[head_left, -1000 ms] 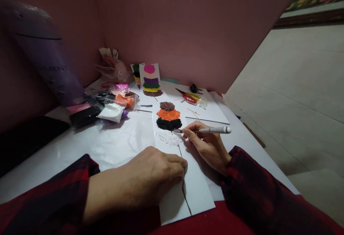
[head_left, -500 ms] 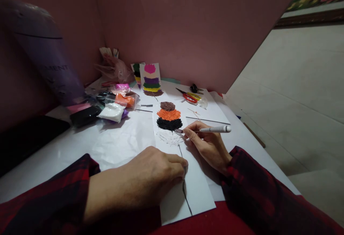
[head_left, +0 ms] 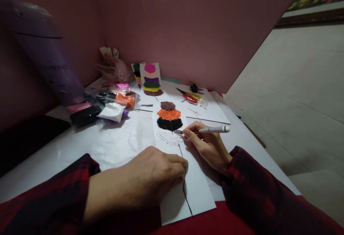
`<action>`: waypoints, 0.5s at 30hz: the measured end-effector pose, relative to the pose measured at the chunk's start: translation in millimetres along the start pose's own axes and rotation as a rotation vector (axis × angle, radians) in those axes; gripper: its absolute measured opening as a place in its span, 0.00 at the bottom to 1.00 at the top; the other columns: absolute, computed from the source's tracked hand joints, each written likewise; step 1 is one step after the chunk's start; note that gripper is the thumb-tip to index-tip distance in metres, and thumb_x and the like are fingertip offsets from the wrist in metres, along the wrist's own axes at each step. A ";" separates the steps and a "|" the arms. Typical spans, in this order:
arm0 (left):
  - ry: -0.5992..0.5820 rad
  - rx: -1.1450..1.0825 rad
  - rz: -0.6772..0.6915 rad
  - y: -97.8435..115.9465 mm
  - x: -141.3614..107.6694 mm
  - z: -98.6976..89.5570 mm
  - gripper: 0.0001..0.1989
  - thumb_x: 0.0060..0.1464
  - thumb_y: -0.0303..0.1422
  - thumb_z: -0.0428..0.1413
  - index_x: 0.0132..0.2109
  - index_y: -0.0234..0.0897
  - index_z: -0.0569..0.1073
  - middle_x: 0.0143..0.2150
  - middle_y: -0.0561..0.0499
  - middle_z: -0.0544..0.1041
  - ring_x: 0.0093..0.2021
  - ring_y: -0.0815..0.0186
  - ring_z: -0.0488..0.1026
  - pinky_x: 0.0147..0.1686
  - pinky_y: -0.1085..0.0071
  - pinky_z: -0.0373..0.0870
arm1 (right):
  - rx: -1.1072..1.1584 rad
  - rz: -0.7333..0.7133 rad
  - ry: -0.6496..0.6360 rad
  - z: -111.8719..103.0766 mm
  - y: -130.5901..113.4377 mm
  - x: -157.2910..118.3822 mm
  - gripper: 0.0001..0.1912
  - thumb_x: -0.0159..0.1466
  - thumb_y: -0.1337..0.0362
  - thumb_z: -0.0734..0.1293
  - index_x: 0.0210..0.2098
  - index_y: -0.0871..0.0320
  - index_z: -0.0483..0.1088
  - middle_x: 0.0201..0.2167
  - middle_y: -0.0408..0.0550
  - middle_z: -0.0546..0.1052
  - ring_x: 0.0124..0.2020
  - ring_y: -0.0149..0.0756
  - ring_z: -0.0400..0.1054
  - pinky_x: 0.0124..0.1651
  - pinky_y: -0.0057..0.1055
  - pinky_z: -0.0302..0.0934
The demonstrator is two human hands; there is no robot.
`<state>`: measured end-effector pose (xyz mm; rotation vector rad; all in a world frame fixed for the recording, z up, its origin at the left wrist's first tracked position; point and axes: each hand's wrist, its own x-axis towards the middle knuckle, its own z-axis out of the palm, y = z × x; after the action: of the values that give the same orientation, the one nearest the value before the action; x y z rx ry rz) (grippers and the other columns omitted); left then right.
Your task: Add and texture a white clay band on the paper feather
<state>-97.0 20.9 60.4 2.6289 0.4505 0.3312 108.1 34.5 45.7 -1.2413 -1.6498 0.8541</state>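
Observation:
A long white card (head_left: pixel 199 192) lies before me with textured bands of brown, orange (head_left: pixel 168 114), black (head_left: pixel 169 123) and white (head_left: pixel 170 138), and a thin dark line running down from them. My right hand (head_left: pixel 205 143) pinches a pen-like tool (head_left: pixel 213 129) with a white, dark-patterned handle. Its thin looped metal tip touches or hovers at the upper edge of the white band, just under the black one. My left hand (head_left: pixel 150 177) presses on the lower card, fingers bent and together beside the dark line; the fingertips underneath are partly hidden.
Bagged coloured clay (head_left: pixel 113 111) piles up at the left, near a tall purple package (head_left: pixel 51 56). Painted cards (head_left: pixel 152 81) lean at the back. Red-handled scissors (head_left: pixel 189 97) and keys (head_left: pixel 195 88) lie behind my right hand. A dark flat object (head_left: pixel 34 138) sits at the left edge.
The tool and the fingers of my right hand have shifted very slightly left over the white band. My left hand stays in place on the card.

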 end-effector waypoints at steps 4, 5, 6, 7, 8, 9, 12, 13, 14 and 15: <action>-0.010 -0.013 -0.011 -0.1 0.0 -0.6 0.12 0.44 0.15 0.46 0.30 0.37 0.60 0.33 0.54 0.71 0.28 0.73 0.65 0.28 0.77 0.63 | -0.016 -0.011 0.029 -0.1 0.9 -0.2 0.12 0.65 0.57 0.66 0.29 0.58 0.69 0.24 0.43 0.71 0.23 0.30 0.64 0.23 0.28 0.64; -0.010 -0.015 -0.011 -0.4 -0.2 -0.3 0.12 0.44 0.15 0.46 0.30 0.37 0.60 0.33 0.55 0.70 0.28 0.73 0.65 0.28 0.77 0.63 | -0.018 -0.014 0.035 -0.3 1.0 -0.4 0.12 0.65 0.57 0.66 0.29 0.58 0.69 0.24 0.43 0.71 0.23 0.30 0.64 0.23 0.28 0.64; -0.011 -0.015 -0.012 -0.7 -0.5 0.1 0.11 0.45 0.15 0.46 0.30 0.37 0.59 0.32 0.55 0.70 0.28 0.73 0.64 0.28 0.77 0.62 | -0.018 -0.019 0.037 -0.5 1.2 -0.6 0.12 0.65 0.57 0.66 0.29 0.58 0.69 0.24 0.43 0.71 0.23 0.30 0.64 0.23 0.28 0.64; -0.013 -0.014 -0.012 -1.1 -0.8 0.6 0.12 0.45 0.15 0.46 0.30 0.37 0.59 0.32 0.55 0.70 0.28 0.73 0.64 0.28 0.77 0.62 | -0.020 -0.022 0.032 -0.8 1.3 -0.7 0.12 0.65 0.57 0.66 0.29 0.58 0.69 0.24 0.43 0.71 0.23 0.30 0.64 0.24 0.28 0.64; -0.015 -0.010 -0.012 -1.4 -1.0 1.2 0.12 0.45 0.15 0.46 0.30 0.37 0.59 0.33 0.55 0.70 0.28 0.73 0.64 0.28 0.77 0.62 | -0.019 -0.022 0.025 -1.1 1.2 -0.8 0.12 0.66 0.57 0.66 0.29 0.58 0.69 0.24 0.43 0.71 0.23 0.30 0.64 0.24 0.28 0.64; -0.011 -0.006 -0.010 -1.8 -1.0 1.7 0.12 0.45 0.15 0.46 0.30 0.37 0.59 0.33 0.55 0.70 0.28 0.73 0.64 0.29 0.77 0.62 | -0.015 -0.020 0.014 -1.3 1.1 -0.9 0.13 0.66 0.56 0.66 0.29 0.58 0.69 0.23 0.43 0.71 0.23 0.30 0.64 0.24 0.28 0.64; -0.003 -0.001 0.000 -2.6 -0.7 2.8 0.12 0.43 0.15 0.45 0.30 0.37 0.59 0.33 0.55 0.70 0.28 0.73 0.64 0.29 0.76 0.62 | -0.002 -0.003 -0.010 -1.5 0.4 -0.6 0.13 0.66 0.56 0.66 0.29 0.58 0.68 0.23 0.42 0.70 0.23 0.30 0.64 0.24 0.29 0.63; -0.004 -0.002 -0.001 -2.7 -0.5 3.0 0.12 0.42 0.15 0.45 0.30 0.37 0.60 0.33 0.55 0.70 0.28 0.73 0.64 0.29 0.76 0.62 | -0.001 -0.002 -0.013 -1.4 0.2 -0.5 0.13 0.66 0.56 0.66 0.29 0.57 0.68 0.22 0.41 0.70 0.22 0.30 0.64 0.24 0.29 0.63; -0.007 -0.004 -0.003 -2.7 -0.4 3.0 0.12 0.42 0.15 0.45 0.30 0.37 0.60 0.33 0.55 0.70 0.28 0.72 0.65 0.29 0.76 0.63 | -0.005 -0.007 -0.011 -1.4 0.0 -0.3 0.13 0.66 0.56 0.66 0.29 0.57 0.68 0.22 0.41 0.70 0.23 0.30 0.64 0.24 0.29 0.63; -0.007 -0.005 -0.006 -2.7 -0.3 2.9 0.12 0.42 0.15 0.45 0.30 0.37 0.60 0.33 0.55 0.70 0.28 0.72 0.65 0.29 0.76 0.63 | -0.012 -0.012 -0.008 -1.4 -0.2 -0.2 0.13 0.66 0.56 0.65 0.29 0.58 0.68 0.23 0.42 0.70 0.23 0.31 0.64 0.24 0.29 0.63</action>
<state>-97.1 21.9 56.5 2.6220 0.4549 0.3211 109.4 34.2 46.3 -1.2363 -1.6696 0.8444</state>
